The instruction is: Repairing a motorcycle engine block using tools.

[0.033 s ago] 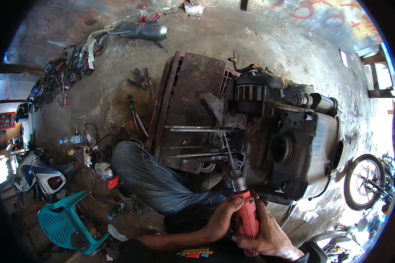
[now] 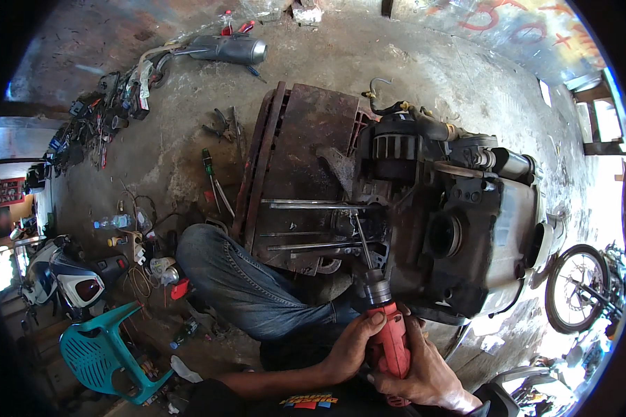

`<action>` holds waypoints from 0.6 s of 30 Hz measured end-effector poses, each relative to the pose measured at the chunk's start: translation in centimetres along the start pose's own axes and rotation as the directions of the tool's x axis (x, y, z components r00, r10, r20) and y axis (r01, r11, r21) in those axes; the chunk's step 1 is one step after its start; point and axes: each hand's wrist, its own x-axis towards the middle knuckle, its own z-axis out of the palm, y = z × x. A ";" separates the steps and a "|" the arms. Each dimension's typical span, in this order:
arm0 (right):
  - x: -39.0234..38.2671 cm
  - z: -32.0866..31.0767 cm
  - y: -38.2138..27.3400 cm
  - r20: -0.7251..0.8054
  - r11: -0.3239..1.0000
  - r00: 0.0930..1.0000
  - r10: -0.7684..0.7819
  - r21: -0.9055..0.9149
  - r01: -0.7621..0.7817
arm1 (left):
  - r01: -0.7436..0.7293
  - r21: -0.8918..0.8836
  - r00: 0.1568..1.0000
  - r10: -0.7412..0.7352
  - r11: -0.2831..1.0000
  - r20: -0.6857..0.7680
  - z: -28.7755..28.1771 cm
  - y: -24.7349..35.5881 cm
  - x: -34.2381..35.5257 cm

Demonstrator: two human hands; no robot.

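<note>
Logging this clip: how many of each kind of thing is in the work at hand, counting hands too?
Hands: 2, left hand and right hand
Red drill: 1
Engine: 1
Long metal rods: 3, as far as I can tell
Total: 7

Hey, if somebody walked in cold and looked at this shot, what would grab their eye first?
Probably the red power drill at bottom centre, gripped by the left hand and right hand, its long bit aimed into the big dark engine lying on the concrete floor. After that, the teal plastic chair at lower left and the silver exhaust muffler near the top.
</note>
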 end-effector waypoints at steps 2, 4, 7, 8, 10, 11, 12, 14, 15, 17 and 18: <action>0.0 0.0 -0.3 0.001 1.000 1.000 0.002 -0.008 -0.002 | 0.003 -0.006 1.000 -0.003 1.000 -0.005 0.0 0.1 0.0; 0.1 0.0 -0.6 0.002 1.000 1.000 0.003 -0.016 -0.003 | 0.041 0.022 0.999 -0.041 0.999 0.003 0.0 0.3 0.0; 0.1 0.0 -0.7 -0.004 1.000 1.000 -0.012 -0.008 0.012 | 0.020 0.037 1.000 -0.020 0.999 0.005 0.1 0.4 0.0; 0.1 -0.1 -0.8 0.001 1.000 1.000 0.002 -0.014 -0.002 | 0.002 0.045 1.000 -0.002 0.999 0.001 0.2 0.4 0.0; 0.1 -0.1 -0.8 0.005 1.000 1.000 0.015 -0.021 -0.015 | 0.015 0.009 1.000 -0.015 1.000 -0.006 0.4 0.4 0.0; 0.0 -0.1 -0.8 0.008 0.999 1.000 0.024 -0.022 -0.024 | 0.001 0.019 1.000 -0.001 1.000 -0.015 0.4 0.4 0.0; 0.0 -0.1 -0.8 0.010 0.999 0.999 0.033 -0.023 -0.032 | 0.002 0.014 1.000 -0.002 1.000 -0.009 0.4 0.4 -0.1; 0.0 0.0 -0.9 0.001 0.999 0.999 0.035 -0.025 -0.035 | 0.002 0.009 1.000 -0.002 1.000 -0.004 0.4 0.4 -0.1; 0.0 0.0 -0.9 -0.007 0.999 0.999 0.038 -0.026 -0.038 | 0.005 0.002 1.000 -0.005 1.000 0.004 0.3 0.4 -0.1; 0.0 0.0 -0.9 -0.011 0.999 1.000 0.020 -0.042 -0.021 | 0.007 -0.006 1.000 -0.007 1.000 0.011 0.1 0.3 0.0; 0.1 0.0 -0.9 -0.016 0.998 1.000 0.003 -0.056 -0.004 | 0.003 -0.009 1.000 -0.003 1.000 0.020 0.1 0.3 0.1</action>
